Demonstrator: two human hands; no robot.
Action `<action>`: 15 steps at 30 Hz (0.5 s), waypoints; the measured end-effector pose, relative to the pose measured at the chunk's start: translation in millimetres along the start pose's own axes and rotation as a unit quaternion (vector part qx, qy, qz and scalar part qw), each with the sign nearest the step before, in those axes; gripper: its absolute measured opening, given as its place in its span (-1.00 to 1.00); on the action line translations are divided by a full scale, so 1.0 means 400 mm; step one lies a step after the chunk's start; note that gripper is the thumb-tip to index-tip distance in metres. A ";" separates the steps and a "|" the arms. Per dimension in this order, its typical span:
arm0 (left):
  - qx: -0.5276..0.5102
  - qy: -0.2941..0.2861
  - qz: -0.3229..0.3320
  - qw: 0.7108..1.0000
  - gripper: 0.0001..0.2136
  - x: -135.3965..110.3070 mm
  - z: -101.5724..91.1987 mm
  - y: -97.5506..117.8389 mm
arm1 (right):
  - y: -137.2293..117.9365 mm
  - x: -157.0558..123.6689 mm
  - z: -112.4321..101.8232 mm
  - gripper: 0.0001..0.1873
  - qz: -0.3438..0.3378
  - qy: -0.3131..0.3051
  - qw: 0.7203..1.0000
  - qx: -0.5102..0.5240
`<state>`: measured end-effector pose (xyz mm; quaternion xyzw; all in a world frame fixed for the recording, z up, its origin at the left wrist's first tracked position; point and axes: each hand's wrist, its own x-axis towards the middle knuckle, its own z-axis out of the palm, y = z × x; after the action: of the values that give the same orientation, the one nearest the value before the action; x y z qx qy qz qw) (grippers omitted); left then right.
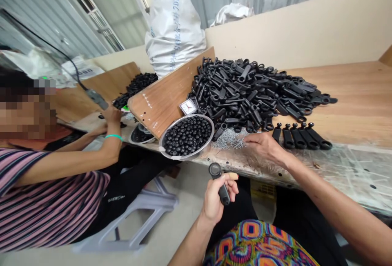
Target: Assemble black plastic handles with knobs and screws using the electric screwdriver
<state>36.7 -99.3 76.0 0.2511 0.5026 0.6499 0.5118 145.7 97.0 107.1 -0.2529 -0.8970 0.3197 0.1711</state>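
Observation:
My left hand [214, 198] is closed around a black plastic crank arm [224, 195], held over my lap with its ring end pointing up. Something tan is wrapped round one finger of that hand. On the bench, my right hand [265, 146] reaches to the edge of a pile of small silver screws [229, 139]. Its fingers are pressed together there, and whatever lies between the fingertips is too small to make out. To the left of the screws, a metal bowl [162, 148] holds many round black knobs [186, 135]. Several finished-looking arms with ball ends [301, 137] stand in a row right of my hand.
Behind the screws rises a large heap of black arms [245, 90]. A wooden divider [171, 94] and a small clock [188, 106] border it on the left. Beyond the divider, a co-worker [61, 176] grips a corded power tool [97, 99]. A white sack [176, 29] stands behind.

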 end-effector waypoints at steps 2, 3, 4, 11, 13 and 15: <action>0.008 0.004 0.000 1.000 -0.58 0.006 0.009 -0.005 | -0.020 -0.041 0.009 -0.73 -0.011 0.003 0.998 0.055; 0.012 0.009 0.004 1.000 -0.57 0.010 0.012 -0.006 | -0.031 -0.064 0.015 -0.74 -0.013 0.002 0.995 0.095; 0.015 0.017 0.010 1.000 -0.56 0.015 0.014 -0.007 | -0.043 -0.086 0.023 -0.75 -0.012 -0.002 0.990 0.143; 0.035 0.108 0.105 0.988 -0.53 0.039 0.011 -0.015 | -0.122 -0.209 0.112 -0.77 -0.005 -0.079 0.912 0.403; 0.075 0.137 0.140 0.978 -0.53 0.029 0.011 -0.025 | -0.135 -0.220 0.134 -0.79 0.005 -0.096 0.876 0.472; 0.107 0.155 0.162 0.969 -0.51 0.014 0.008 -0.037 | -0.143 -0.221 0.145 -0.80 0.015 -0.110 0.850 0.515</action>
<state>43.6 -93.2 62.7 0.2788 0.5950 0.6975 0.2859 170.6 -19.1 89.2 -0.1056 -0.6127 0.7642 0.1719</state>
